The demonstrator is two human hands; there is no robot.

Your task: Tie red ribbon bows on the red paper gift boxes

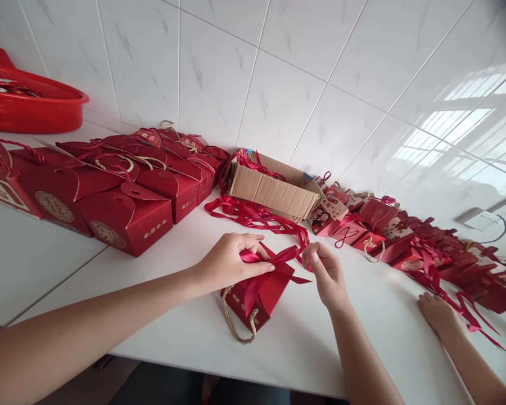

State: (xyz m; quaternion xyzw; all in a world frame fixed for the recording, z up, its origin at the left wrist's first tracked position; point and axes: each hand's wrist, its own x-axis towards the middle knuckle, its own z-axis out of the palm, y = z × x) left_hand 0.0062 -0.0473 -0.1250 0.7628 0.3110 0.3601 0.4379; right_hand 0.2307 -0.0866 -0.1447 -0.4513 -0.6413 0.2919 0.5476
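A small red gift box [274, 292] with gold lettering stands tilted in view on the white table before me. A beige rope handle [236, 332] hangs from its near side. Across the box top lies a red satin ribbon [284, 256] tied in a bow, its tails hanging over the sides. My left hand [238, 256] is closed on a loop of that ribbon, thumb over the bow. Just right of the bow, my right hand [324, 273] is closed in a pinch. A bit of red shows at its fingertips, but what it holds is unclear.
Several larger red gift boxes [152, 225] stand at left, near a red plastic basin [34, 107]. Behind my hands are a cardboard box [274, 191] and loose ribbons [253, 214]. Smaller boxes [375, 219] line the wall at right. Another person's hand [441, 318] rests near them.
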